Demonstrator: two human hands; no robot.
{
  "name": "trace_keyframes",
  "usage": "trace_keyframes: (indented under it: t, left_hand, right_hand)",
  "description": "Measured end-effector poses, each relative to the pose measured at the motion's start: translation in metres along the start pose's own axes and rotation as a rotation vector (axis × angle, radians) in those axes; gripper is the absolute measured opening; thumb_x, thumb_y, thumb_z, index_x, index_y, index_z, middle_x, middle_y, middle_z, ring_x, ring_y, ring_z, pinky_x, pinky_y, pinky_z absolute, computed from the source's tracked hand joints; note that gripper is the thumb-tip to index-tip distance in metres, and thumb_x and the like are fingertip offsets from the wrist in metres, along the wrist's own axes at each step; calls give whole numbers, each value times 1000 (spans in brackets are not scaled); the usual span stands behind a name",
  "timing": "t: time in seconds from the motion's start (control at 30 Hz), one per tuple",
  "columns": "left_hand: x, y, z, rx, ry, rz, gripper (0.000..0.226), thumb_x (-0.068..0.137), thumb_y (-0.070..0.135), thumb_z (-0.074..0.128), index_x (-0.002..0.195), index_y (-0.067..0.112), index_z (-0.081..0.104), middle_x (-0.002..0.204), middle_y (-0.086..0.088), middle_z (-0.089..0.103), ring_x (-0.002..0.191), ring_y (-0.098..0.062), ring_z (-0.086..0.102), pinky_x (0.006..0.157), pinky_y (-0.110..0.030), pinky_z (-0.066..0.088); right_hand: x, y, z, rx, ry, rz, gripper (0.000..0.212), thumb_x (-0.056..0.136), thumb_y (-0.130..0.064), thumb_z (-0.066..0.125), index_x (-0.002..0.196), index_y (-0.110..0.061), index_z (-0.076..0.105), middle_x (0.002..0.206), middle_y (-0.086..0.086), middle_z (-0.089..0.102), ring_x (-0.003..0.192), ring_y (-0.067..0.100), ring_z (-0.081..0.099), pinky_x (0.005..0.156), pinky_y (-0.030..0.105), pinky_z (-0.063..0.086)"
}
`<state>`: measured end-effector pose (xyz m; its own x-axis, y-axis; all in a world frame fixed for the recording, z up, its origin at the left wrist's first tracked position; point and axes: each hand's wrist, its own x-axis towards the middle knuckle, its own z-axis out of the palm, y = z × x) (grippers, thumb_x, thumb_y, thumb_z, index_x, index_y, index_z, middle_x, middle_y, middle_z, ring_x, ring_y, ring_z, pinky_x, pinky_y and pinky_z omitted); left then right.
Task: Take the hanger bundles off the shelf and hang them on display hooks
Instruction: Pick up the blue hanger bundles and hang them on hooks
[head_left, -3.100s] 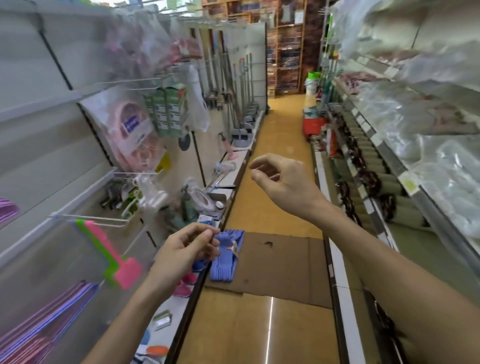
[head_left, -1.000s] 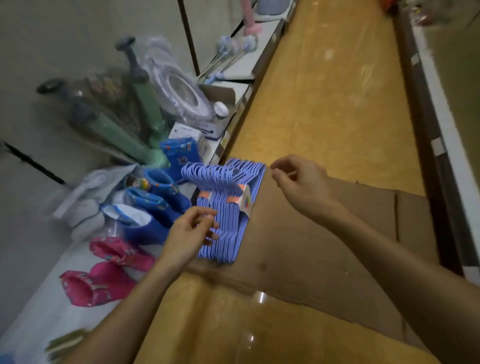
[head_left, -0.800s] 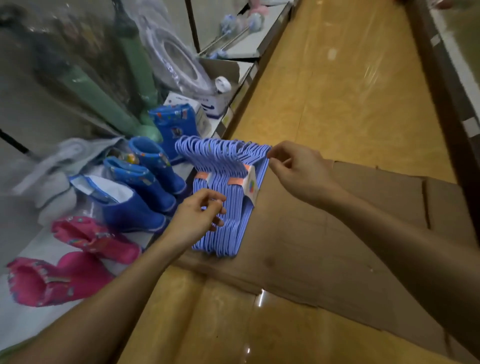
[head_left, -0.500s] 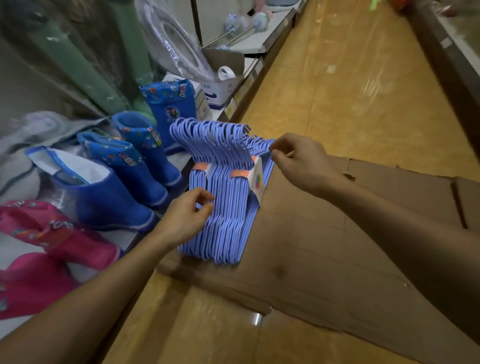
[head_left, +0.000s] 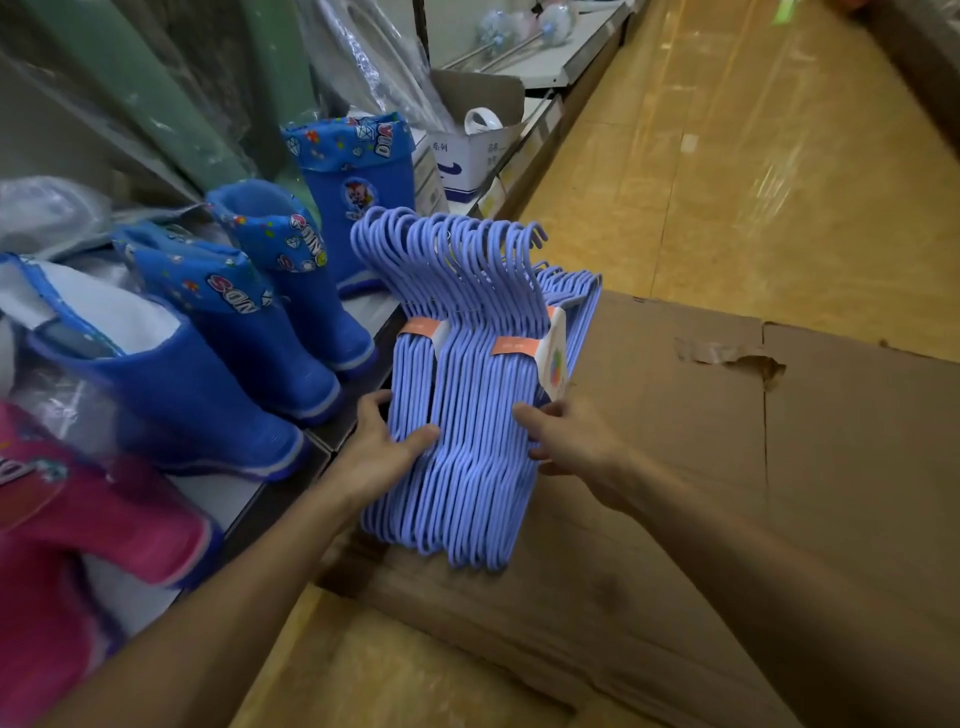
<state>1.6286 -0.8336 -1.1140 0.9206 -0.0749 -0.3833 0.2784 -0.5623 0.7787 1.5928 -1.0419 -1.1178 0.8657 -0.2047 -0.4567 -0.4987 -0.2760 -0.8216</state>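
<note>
A shop aisle with a yellow floor (head_left: 727, 171) runs past a low white shelf (head_left: 223, 499) on the left, and a flattened cardboard sheet (head_left: 727, 467) lies on the floor against the shelf edge. The hanger bundles (head_left: 467, 405), lilac and banded with orange paper labels (head_left: 511, 345), sit at the shelf edge and overlap the cardboard, directly ahead of both hands. Their long axis runs away from the person, with the hooks at the far end pointing up and the shoulder ends nearest the wrists. The left hand (head_left: 382, 447) grips the left flank, thumb across the top wires and fingers down the side. The right hand (head_left: 566, 436) grips the right flank, its fingers curled out of sight behind the stack. Both are in contact, equally near, so a two-handed lift appears to be the step in hand. Blue boots (head_left: 270, 312) stand just beside the bundles on the left; pink boots (head_left: 78, 519) lie nearer the camera. No display hooks are in view. How many bundles the stack holds cannot be determined, and its underside is hidden.
</note>
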Motion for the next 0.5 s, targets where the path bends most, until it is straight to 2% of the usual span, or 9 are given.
trace_keyframes:
  t: [0.13, 0.2, 0.27, 0.33, 0.4, 0.5]
  left_hand:
    - [-4, -10, 4, 11, -58, 88, 99, 77, 22, 84, 150, 23, 17, 123, 4, 46, 111, -14, 51, 91, -29, 40]
    - [-3, -15, 3, -36, -60, 49, 101, 73, 24, 86, 151, 24, 22, 126, 3, 50, 107, -13, 53, 91, -30, 42]
    - [0, -19, 2, -88, -41, -17, 89, 71, 28, 87, 145, 22, 37, 124, 2, 59, 99, -12, 59, 84, -27, 47]
    - [3, -21, 0, -98, -59, -33, 71, 71, 28, 87, 130, 27, 48, 109, 9, 64, 91, -6, 62, 73, -23, 48]
    - [4, -22, 1, -145, -70, -29, 63, 70, 23, 88, 123, 28, 53, 106, 8, 68, 92, -9, 67, 73, -25, 51]
    - [1, -22, 8, -250, -109, -35, 60, 70, 12, 87, 118, 26, 55, 104, 2, 73, 91, -13, 71, 73, -26, 55]
  right_hand:
    - [14, 3, 14, 197, -45, 74, 55, 95, -45, 62, 122, 3, 58, 121, 23, 65, 104, 37, 68, 91, 54, 56]
    - [20, 2, 19, 321, -45, 83, 40, 95, -39, 64, 117, -6, 62, 117, 15, 69, 98, 29, 69, 84, 47, 59]
    - [21, -1, 26, 470, -66, 91, 22, 94, -33, 68, 108, -17, 64, 107, 2, 71, 88, 20, 69, 71, 36, 57]
    - [25, 2, 34, 607, -68, 82, 22, 91, -28, 72, 109, -17, 67, 107, 3, 73, 90, 23, 72, 77, 42, 60]
    - [28, 5, 37, 728, -61, 74, 29, 89, -25, 75, 115, -16, 69, 110, 6, 75, 96, 29, 73, 88, 52, 58]
    - [32, 11, 28, 778, -77, 77, 34, 86, -27, 77, 117, -14, 70, 111, 9, 75, 97, 31, 73, 90, 55, 57]
